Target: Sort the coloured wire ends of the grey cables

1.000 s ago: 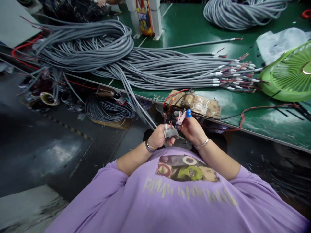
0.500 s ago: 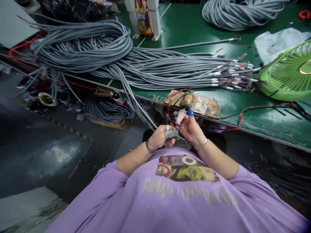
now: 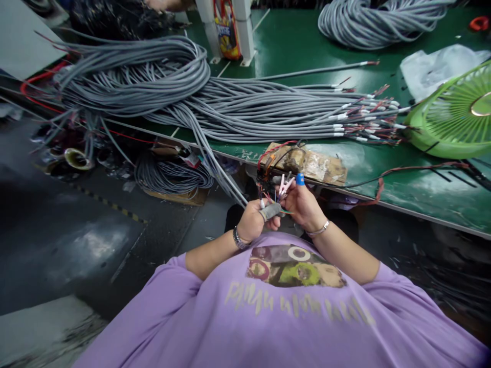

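Observation:
My left hand (image 3: 252, 220) is closed around the ends of grey cables (image 3: 235, 191) that hang down from the bench. A grey wrap covers its thumb, and thin coloured wires (image 3: 268, 194) fan out past the fingertips. Close beside it, my right hand (image 3: 305, 207) has a blue cover on one fingertip. Its fingers pinch a pale pink clip (image 3: 284, 187) that looks like a clothes peg, with two prongs apart and pointing up beside the wires. The fingers partly hide the wire ends between the hands.
Many grey cables (image 3: 268, 110) with stripped ends lie along the green bench (image 3: 291, 36). A taped cardboard piece (image 3: 326, 168) sits at the bench edge, just beyond my hands. A green fan (image 3: 448, 117) stands at right. More coiled cable (image 3: 169, 176) lies below the bench.
The pink clip has turned in my right hand, so its two prongs now show apart. My left hand has shifted only slightly and still grips the cables.

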`<state>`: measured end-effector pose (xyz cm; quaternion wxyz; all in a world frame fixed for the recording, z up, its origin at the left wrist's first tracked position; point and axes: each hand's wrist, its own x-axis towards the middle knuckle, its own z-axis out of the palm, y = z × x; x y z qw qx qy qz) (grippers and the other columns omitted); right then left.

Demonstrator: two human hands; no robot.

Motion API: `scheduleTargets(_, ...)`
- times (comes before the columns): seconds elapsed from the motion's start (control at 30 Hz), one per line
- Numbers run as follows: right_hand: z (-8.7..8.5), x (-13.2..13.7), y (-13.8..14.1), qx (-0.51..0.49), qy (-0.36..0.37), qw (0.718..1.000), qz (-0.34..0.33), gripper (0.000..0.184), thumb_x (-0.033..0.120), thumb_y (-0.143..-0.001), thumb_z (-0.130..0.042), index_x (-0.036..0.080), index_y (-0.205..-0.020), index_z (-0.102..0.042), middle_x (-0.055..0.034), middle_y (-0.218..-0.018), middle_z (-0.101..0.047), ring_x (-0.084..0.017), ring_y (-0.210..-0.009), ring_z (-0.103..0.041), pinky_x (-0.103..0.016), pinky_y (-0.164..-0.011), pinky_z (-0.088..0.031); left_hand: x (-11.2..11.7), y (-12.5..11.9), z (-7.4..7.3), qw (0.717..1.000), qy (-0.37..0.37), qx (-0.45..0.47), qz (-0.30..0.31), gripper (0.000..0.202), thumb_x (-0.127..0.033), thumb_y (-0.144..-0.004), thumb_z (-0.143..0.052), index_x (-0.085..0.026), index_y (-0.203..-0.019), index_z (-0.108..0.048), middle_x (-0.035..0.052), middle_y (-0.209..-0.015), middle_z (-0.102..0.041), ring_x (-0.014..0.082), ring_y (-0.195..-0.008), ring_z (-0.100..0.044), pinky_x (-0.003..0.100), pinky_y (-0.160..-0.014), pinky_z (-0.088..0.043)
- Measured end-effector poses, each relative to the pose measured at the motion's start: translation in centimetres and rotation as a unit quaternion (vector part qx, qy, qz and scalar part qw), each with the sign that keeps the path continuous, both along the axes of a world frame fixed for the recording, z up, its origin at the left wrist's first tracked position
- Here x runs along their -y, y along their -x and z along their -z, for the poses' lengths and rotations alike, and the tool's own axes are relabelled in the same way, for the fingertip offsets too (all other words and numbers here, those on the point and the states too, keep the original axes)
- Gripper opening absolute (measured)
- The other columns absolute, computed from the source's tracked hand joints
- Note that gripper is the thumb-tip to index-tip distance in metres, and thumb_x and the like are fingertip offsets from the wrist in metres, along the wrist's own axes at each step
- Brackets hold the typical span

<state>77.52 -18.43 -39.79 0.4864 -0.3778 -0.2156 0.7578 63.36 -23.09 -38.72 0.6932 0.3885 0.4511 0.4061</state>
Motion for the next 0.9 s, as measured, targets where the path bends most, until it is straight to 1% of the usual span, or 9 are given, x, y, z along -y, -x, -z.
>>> scheduleTargets(0.17,0.7,-0.7,0.1,0.010,-0.006,1.000,-0.015,0.060,0.081,-0.068,-0.063,0.021,-0.076,-0.061,-0.0018,-0.071,-0.067,-0.014,-0.059,-0.058,-0.027,-0.053,-0.047,-0.3,-0.1,0.3,1.000,0.008,-0.011,-0.005,0.043,-0.055,-0.070,-0.074,-0.014,-0.067,-0.062,0.0009,-0.051,-0.063,0.0091,-0.038,-0.054,0.020,-0.040,-0.040)
scheduleTargets(0.27,1.0,-1.0,0.3,0.006,-0.017,1.000,0.009,0.057,0.078,-0.067,-0.067,0.022,-0.075,-0.061,-0.0010,-0.067,-0.066,-0.014,-0.059,-0.059,-0.028,-0.055,-0.048,-0.4,-0.1,0.6,1.000,0.008,-0.019,-0.006,0.042,-0.054,-0.070,-0.074,-0.014,-0.067,-0.062,0.0008,-0.051,-0.063,0.0092,-0.038,-0.054,0.019,-0.039,-0.040)
scheduleTargets(0.37,0.9,-1.0,0.6,-0.018,0.004,0.999,0.037,0.055,0.073,-0.065,-0.073,0.021,-0.077,-0.062,-0.0007,-0.067,-0.066,-0.015,-0.060,-0.059,-0.028,-0.058,-0.050,-0.5,-0.2,0.9,1.000,0.002,-0.022,0.000,0.043,-0.054,-0.071,-0.073,-0.013,-0.063,-0.061,0.0015,-0.051,-0.063,0.0091,-0.038,-0.055,0.019,-0.039,-0.040)
scheduleTargets(0.43,0.9,-0.9,0.7,-0.034,0.023,0.998,0.038,0.054,0.072,-0.065,-0.074,0.021,-0.079,-0.063,-0.0005,-0.068,-0.066,-0.015,-0.060,-0.059,-0.028,-0.059,-0.050,-0.6,-0.1,1.1,1.000,-0.001,-0.024,0.004,0.043,-0.054,-0.072,-0.073,-0.013,-0.062,-0.061,0.0019,-0.051,-0.063,0.0091,-0.038,-0.055,0.019,-0.039,-0.040)
scheduleTargets(0.63,1.1,-0.5,0.0,-0.075,0.026,0.997,-0.018,0.059,0.080,-0.073,-0.059,0.021,-0.080,-0.062,-0.0005,-0.073,-0.068,-0.011,-0.057,-0.056,-0.024,-0.054,-0.046,0.2,0.4,0.8,0.999,0.000,-0.033,0.015,0.047,-0.057,-0.070,-0.074,-0.013,-0.064,-0.062,0.0018,-0.052,-0.063,0.0089,-0.040,-0.055,0.019,-0.041,-0.043)
scheduleTargets(0.73,1.2,0.2,-0.8,-0.075,0.004,0.993,-0.089,0.063,0.081,-0.069,-0.062,0.019,-0.080,-0.065,-0.0031,-0.076,-0.069,-0.012,-0.060,-0.057,-0.025,-0.055,-0.048,0.8,0.7,0.6,0.999,-0.012,-0.039,0.009,0.050,-0.061,-0.069,-0.074,-0.013,-0.063,-0.061,0.0027,-0.052,-0.064,0.0093,-0.042,-0.056,0.020,-0.042,-0.044)
scheduleTargets(0.8,1.2,0.9,-1.2,-0.059,-0.023,0.988,-0.139,0.059,0.074,-0.063,-0.073,0.018,-0.082,-0.068,-0.0033,-0.075,-0.068,-0.013,-0.063,-0.059,-0.026,-0.058,-0.049,1.0,0.8,0.5,0.999,-0.011,-0.046,0.002,0.050,-0.062,-0.069,-0.074,-0.013,-0.066,-0.062,0.0026,-0.052,-0.064,0.0096,-0.041,-0.056,0.020,-0.042,-0.045)
scheduleTargets(0.83,1.1,1.3,-1.4,-0.044,-0.038,0.986,-0.155,0.055,0.066,-0.060,-0.080,0.018,-0.083,-0.069,-0.0028,-0.075,-0.068,-0.013,-0.063,-0.059,-0.026,-0.059,-0.048,1.0,0.9,0.5,0.999,-0.012,-0.051,0.001,0.050,-0.062,-0.069,-0.074,-0.013,-0.066,-0.062,0.0026,-0.052,-0.064,0.0096,-0.041,-0.056,0.020,-0.043,-0.045)
scheduleTargets(0.9,1.1,1.9,-1.5,-0.009,-0.060,0.986,-0.155,0.045,0.049,-0.057,-0.089,0.017,-0.082,-0.069,-0.0013,-0.073,-0.068,-0.013,-0.063,-0.060,-0.025,-0.060,-0.048,0.9,0.9,0.6,0.998,-0.018,-0.062,0.006,0.050,-0.061,-0.069,-0.073,-0.012,-0.065,-0.062,0.0029,-0.052,-0.064,0.0096,-0.042,-0.057,0.020,-0.043,-0.045)
